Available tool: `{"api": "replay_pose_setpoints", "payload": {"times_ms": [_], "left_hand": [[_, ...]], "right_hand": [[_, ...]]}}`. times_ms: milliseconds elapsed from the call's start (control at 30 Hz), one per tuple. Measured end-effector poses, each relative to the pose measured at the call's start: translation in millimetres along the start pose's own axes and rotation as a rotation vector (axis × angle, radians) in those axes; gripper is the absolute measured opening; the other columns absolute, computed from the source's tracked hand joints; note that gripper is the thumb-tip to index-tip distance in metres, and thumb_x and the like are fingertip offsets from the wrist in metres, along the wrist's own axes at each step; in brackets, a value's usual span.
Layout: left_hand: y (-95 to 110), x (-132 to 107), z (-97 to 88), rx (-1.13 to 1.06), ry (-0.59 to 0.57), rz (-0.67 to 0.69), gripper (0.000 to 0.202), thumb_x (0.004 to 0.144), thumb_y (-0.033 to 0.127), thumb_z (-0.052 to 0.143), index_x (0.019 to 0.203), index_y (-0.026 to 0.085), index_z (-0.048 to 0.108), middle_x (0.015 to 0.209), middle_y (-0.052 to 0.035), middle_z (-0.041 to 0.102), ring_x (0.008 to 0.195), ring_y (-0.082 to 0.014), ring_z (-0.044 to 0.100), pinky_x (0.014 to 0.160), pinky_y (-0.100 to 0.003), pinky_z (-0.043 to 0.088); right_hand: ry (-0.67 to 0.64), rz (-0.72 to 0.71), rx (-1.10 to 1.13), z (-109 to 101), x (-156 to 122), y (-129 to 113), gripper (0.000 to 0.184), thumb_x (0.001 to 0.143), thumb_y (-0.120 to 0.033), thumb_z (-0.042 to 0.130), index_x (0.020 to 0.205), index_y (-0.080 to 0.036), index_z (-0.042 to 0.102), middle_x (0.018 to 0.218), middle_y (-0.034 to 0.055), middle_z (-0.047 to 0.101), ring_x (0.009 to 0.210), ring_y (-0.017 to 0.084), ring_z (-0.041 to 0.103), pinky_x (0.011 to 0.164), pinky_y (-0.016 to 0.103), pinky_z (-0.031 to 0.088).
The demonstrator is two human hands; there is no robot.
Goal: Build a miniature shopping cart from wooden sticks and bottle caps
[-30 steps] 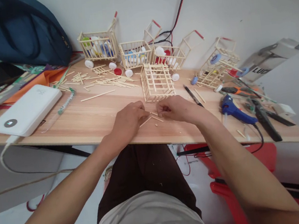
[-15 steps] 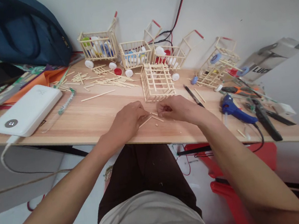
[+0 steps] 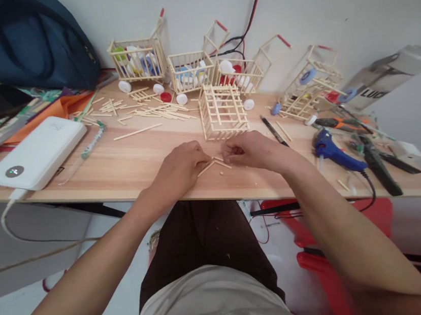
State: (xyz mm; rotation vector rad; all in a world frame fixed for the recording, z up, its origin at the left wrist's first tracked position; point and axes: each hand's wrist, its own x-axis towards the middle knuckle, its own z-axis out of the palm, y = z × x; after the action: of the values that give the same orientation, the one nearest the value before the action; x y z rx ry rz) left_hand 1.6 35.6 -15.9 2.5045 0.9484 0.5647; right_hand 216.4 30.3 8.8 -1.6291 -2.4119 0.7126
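My left hand and my right hand rest close together on the wooden table, near its front edge. Between them lie two thin wooden sticks that meet in a shallow V. Each hand pinches one end of this stick piece, with the fingers curled in. Just behind the hands a small open stick cage stands on the table. A few tiny stick offcuts lie beside the V.
Stick-built carts with bottle caps line the wall. Loose sticks lie behind on the left. A white power bank sits at the left, a blue glue gun, black pen and pliers at the right. A dark bag fills the back left.
The hands stay pinched on the joined sticks. The view has shifted slightly, so everything on the table sits a little higher in the picture.
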Motion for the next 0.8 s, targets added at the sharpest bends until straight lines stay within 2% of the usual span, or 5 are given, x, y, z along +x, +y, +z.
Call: {"api": "replay_pose_setpoints", "payload": {"times_ms": [267,533,800], "left_hand": [[-2.1,-1.5,1.4,-0.007,0.012,0.021,0.025,0.088,0.018,0.05,0.087,0.018,0.075,0.085,-0.0062,0.064,0.084,-0.0186,0.059,0.075,-0.029,0.043],[-2.8,-0.4,1.9,-0.005,0.018,0.046,0.027,0.089,0.019,0.048,0.082,0.018,0.074,0.086,-0.0064,0.064,0.083,-0.0182,0.059,0.076,-0.03,0.044],[-4.6,-1.2,2.8,-0.013,0.014,0.039,0.026,0.089,0.02,0.049,0.085,0.019,0.075,0.087,-0.0059,0.065,0.083,-0.0181,0.059,0.075,-0.029,0.043]], "right_hand": [[-0.004,0.018,0.016,-1.0,-0.8,-2.0,0.012,0.068,-0.015,0.05,0.069,-0.017,0.062,0.064,-0.0011,0.059,0.06,0.012,0.05,0.057,0.023,0.034],[-0.009,-0.003,-0.032,0.2,-0.6,0.8,0.007,0.072,-0.017,0.052,0.066,-0.018,0.057,0.061,-0.0028,0.054,0.059,0.011,0.046,0.056,0.023,0.032],[-0.013,0.018,-0.023,0.5,0.2,0.3,0.009,0.07,-0.016,0.052,0.068,-0.018,0.06,0.063,-0.0017,0.057,0.059,0.012,0.048,0.058,0.023,0.033]]}}
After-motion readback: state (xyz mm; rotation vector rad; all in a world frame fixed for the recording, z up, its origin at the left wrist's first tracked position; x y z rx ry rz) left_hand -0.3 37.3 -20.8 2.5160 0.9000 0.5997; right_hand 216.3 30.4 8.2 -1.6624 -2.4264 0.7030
